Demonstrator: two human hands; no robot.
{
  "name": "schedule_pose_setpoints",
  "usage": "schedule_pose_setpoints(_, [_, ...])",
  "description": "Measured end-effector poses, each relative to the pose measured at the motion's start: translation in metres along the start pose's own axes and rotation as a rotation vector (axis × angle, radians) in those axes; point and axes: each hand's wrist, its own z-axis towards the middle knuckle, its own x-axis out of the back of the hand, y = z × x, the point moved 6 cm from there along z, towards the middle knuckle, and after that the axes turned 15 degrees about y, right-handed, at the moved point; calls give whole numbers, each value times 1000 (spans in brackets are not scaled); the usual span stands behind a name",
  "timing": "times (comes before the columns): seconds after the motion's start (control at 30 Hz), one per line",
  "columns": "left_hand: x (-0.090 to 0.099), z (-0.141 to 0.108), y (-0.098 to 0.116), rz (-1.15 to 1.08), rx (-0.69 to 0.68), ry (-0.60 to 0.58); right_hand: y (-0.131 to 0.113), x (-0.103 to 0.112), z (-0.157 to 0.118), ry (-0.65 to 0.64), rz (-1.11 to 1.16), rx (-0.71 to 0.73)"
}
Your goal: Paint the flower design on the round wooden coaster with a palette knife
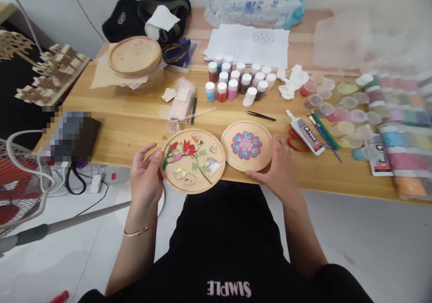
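Note:
My left hand [146,179] grips the left rim of a round wooden plaque [192,161], with the thumb lying on its face. The plaque carries a half-finished-looking floral inlay: red blossoms, green stems and several pale pieces. My right hand [275,165] wraps the lower right rim of a second wooden plaque [246,145], which bears a pink and blue flower mandala. The two plaques lie side by side at the table's near edge, almost touching. A pair of black tweezers [261,116] lies just beyond the second plaque.
The pine table [135,129] holds several paint bottles [236,82], a B-7000 glue tube [305,134], red-handled scissors [297,141], brushes [324,136], small plastic cups [340,114] and glitter packets [405,132]. A stacked wooden hoop [135,56] stands back left. A wire fan [20,186] sits on the floor, left.

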Motion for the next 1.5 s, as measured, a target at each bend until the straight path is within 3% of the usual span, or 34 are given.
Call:
schedule_pose_setpoints(0.47, [-5, -1, -5, -43, 47, 19, 1, 9, -8, 31, -150, 129])
schedule_pose_setpoints(0.7, [-3, -3, -5, -23, 7, 1, 4, 23, -13, 84, -186, 114])
schedule_pose_setpoints(1.03, [-29, -18, -2, 18, -44, -60, 31, 43, -37, 98, -163, 16])
schedule_pose_setpoints(1.3, [-35, -18, -5, 104, -139, -99, 36, 47, -44, 58, -103, -24])
schedule_pose_setpoints(1.5, [-44, -29, -6, 151, -131, -188, 38, 48, -47, 117, -55, 27])
